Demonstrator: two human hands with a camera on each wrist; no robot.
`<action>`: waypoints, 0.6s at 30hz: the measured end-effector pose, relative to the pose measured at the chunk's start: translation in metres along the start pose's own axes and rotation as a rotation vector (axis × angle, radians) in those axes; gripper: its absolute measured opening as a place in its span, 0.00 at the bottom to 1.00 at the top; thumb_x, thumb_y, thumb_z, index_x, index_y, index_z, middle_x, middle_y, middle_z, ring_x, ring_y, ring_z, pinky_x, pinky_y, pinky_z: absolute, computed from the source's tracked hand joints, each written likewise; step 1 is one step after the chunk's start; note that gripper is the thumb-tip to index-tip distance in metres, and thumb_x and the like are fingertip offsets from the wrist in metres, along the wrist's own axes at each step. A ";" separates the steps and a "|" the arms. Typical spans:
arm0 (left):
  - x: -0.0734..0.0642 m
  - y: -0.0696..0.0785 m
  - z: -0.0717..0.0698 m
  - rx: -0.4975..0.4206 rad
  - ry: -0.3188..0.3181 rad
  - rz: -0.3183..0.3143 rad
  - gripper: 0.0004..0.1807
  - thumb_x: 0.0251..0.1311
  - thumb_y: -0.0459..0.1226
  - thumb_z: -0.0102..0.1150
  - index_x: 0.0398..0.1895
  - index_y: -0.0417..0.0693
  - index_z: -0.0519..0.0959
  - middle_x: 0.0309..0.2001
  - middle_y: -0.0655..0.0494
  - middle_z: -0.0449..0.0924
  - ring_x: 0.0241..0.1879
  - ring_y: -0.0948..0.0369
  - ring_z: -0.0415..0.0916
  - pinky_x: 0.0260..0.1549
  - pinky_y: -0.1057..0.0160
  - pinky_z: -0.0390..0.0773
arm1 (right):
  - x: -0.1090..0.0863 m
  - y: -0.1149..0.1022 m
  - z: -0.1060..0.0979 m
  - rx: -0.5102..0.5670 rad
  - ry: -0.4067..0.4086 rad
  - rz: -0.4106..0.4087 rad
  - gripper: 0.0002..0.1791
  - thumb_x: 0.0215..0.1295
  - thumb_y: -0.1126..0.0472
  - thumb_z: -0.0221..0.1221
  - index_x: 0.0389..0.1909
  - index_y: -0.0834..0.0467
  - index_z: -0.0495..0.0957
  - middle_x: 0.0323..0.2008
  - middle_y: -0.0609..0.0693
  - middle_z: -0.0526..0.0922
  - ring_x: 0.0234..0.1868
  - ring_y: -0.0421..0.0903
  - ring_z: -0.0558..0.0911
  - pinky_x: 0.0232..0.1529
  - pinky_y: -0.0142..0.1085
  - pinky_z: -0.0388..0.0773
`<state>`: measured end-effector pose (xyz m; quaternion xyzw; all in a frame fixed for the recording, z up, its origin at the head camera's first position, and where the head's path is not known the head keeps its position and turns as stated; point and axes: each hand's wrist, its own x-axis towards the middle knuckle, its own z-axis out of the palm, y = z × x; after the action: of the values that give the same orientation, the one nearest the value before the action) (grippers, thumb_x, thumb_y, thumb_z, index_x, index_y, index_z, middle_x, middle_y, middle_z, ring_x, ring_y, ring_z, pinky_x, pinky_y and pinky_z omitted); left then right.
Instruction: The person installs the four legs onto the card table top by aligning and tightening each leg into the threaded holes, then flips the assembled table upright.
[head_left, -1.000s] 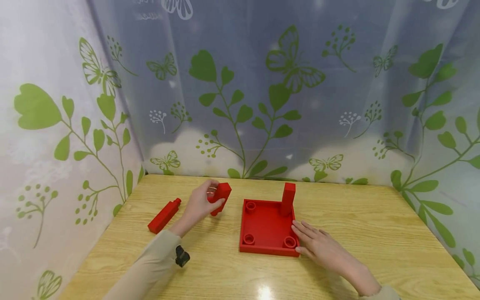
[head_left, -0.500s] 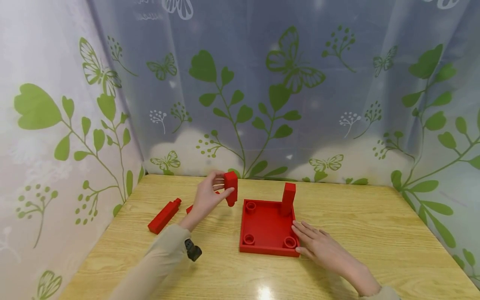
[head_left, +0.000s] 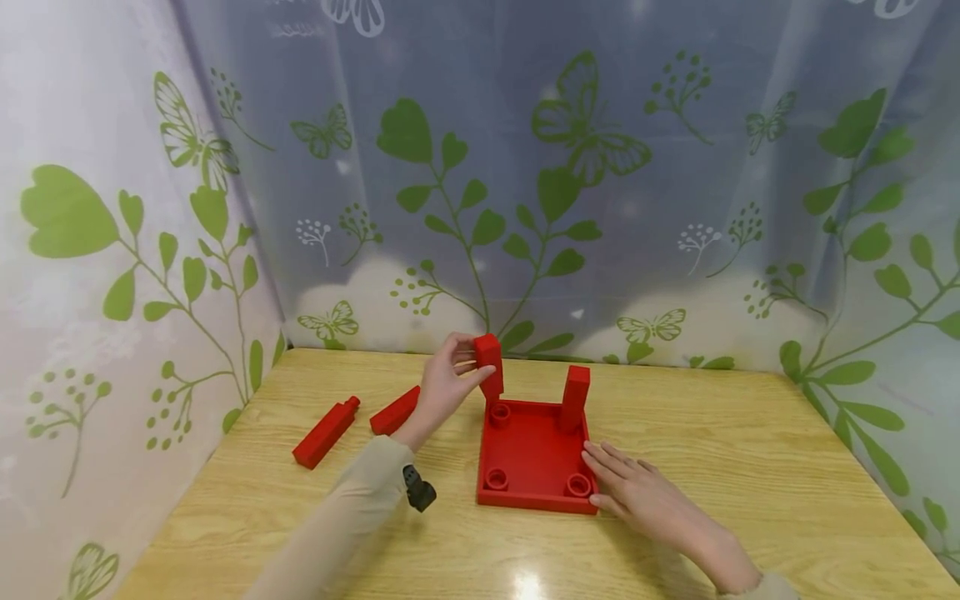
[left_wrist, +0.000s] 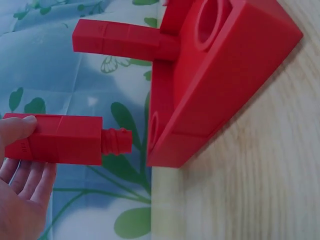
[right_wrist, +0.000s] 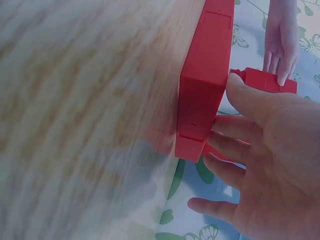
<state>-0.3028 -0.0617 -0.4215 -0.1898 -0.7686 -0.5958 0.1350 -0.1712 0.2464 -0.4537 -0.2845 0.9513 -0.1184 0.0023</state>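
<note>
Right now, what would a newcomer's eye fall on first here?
Most likely the red square tray on the table, with an upright red post in its far right corner. Then the left hand, holding another red post near the tray's far left corner. Behind hangs a leaf-and-butterfly curtain.

Long left sleeve (head_left: 337, 521) is plain light beige, kinda loose, with soft creases toward the left cuff (head_left: 392, 460). Right by that there's a chunky little black gadget (head_left: 417, 489), sorta rounded at one end. Only a bit of the right sleeve (head_left: 763, 587) shows, pretty much the same beige. Left hand (head_left: 446, 382) and right hand (head_left: 637, 493) are both bare.
</note>
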 end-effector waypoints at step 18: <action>-0.006 -0.010 0.015 -0.027 -0.053 -0.014 0.25 0.57 0.30 0.73 0.57 0.38 0.74 0.55 0.40 0.81 0.54 0.45 0.81 0.54 0.51 0.82 | 0.000 0.000 0.001 -0.015 0.015 -0.012 0.34 0.76 0.47 0.55 0.74 0.63 0.65 0.75 0.59 0.65 0.74 0.63 0.64 0.63 0.67 0.68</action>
<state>-0.3011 -0.0497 -0.4366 -0.2018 -0.7652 -0.6018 0.1078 -0.1711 0.2460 -0.4545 -0.2895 0.9504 -0.1133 -0.0076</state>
